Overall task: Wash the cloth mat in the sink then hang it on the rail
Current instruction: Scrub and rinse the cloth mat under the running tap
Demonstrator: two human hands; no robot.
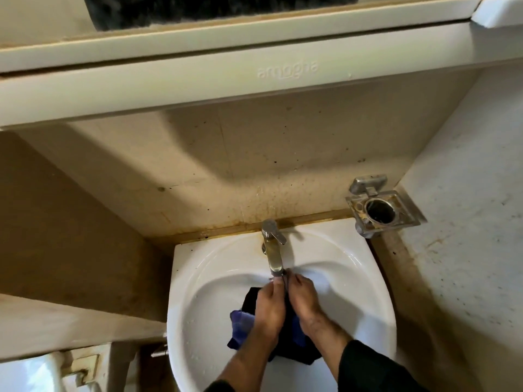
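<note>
I hold the cloth mat (240, 325), dark with a blue part, over the bowl of the white sink (198, 278), right under the spout of the steel tap (274, 251). My left hand (268, 305) and right hand (304, 302) sit side by side, fingers curled and gripping a bunched fold of it between them. A tumbler holder (385, 212) is fixed on the wall to the right.

The tap (273, 247) juts over the sink (209, 278) at twelve o'clock. Bare basin lies open at nine and three. A holder (382, 212) projects at two.
</note>
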